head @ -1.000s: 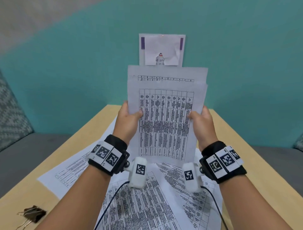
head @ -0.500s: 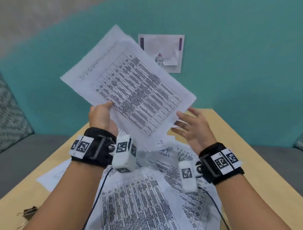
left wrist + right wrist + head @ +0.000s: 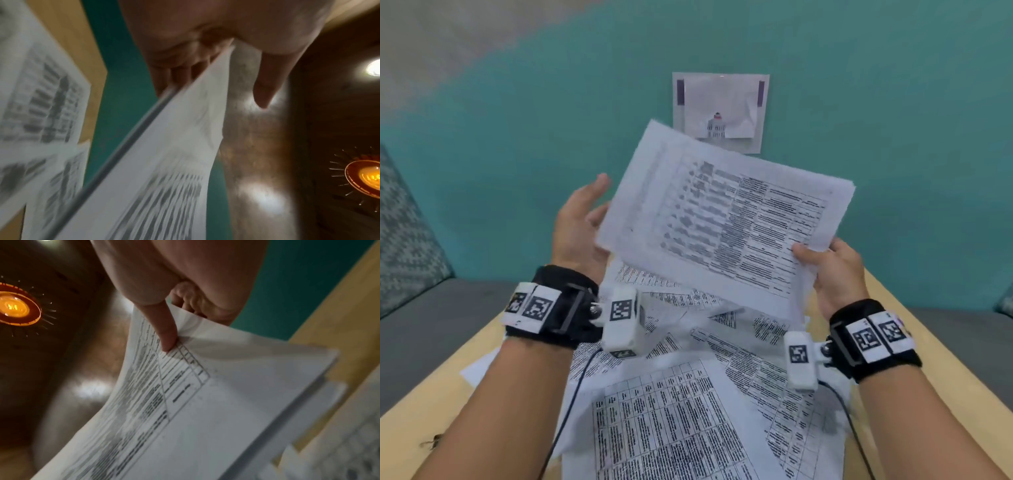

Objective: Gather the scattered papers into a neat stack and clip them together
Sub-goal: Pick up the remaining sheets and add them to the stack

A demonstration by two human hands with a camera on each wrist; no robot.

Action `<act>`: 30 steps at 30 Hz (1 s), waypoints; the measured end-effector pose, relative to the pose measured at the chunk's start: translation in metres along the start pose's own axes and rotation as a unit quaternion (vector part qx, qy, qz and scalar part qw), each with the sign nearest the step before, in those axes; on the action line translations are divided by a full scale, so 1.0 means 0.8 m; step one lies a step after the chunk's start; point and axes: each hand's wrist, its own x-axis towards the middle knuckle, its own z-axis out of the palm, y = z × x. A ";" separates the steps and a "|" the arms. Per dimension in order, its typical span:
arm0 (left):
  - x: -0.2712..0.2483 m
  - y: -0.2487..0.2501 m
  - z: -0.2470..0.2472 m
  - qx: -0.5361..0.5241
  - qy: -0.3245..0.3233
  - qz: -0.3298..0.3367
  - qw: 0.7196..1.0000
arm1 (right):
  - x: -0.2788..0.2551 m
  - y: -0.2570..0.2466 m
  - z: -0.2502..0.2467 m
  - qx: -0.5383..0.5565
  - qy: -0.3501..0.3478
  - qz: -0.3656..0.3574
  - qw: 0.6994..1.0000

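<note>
Right hand (image 3: pixel 835 270) is pinched on a corner of the held sheets (image 3: pixel 726 222), which are kept tilted above the table (image 3: pixel 945 370), while the left hand (image 3: pixel 578 226) is laid flat-fingered against their opposite edge. Many loose papers (image 3: pixel 674 421) are left scattered on the table, and no clipping is begun. Half a second ago the sheets were gripped by the left hand and the right was spread free.
</note>
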 end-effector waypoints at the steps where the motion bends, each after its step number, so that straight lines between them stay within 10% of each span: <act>1: 0.002 0.003 -0.007 0.047 0.009 -0.006 0.999 | 0.003 0.000 -0.007 -0.018 -0.004 -0.013 1.000; 8: 0.028 -0.040 -0.035 0.368 0.003 -0.043 0.929 | 0.005 0.012 -0.016 -0.082 -0.051 -0.061 0.993; 30: 0.023 -0.073 -0.023 0.262 0.019 -0.014 0.965 | 0.006 0.012 -0.002 -0.106 -0.044 -0.024 0.993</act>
